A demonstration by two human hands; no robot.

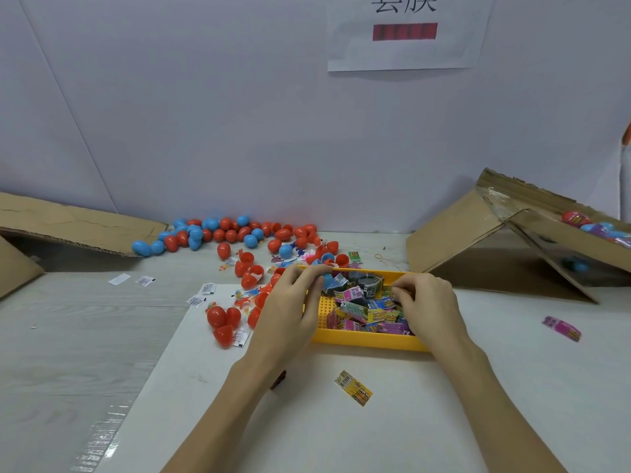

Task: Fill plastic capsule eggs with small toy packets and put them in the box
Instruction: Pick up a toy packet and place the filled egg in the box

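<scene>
1. My left hand [290,302] is over the left end of the shallow yellow plastic tray [368,341]; its fingers are curled and pinch a blue plastic capsule egg half [328,279] at the tray's far left corner.
2. My right hand [426,302] reaches into the tray's right side, fingertips bent down into the heap of small printed toy packets [368,312]. Cannot tell whether it has hold of a packet.
3. The packets, pink, yellow, blue and purple, fill the tray's middle and right; perforated tray floor shows bare at the left.
4. Loose red and blue plastic capsule eggs [225,232] lie in a band along the back of the counter [68,336], by the wall; open red halves [223,324] sit just left of my left hand.
5. One yellow packet [353,388] lies on the white sheet [307,421] in front of the tray; one pink packet [561,328] lies well apart to the right.
6. The brown cardboard box [478,233] stands far right with flaps open; filled eggs [594,225] show inside at the frame edge.
</scene>
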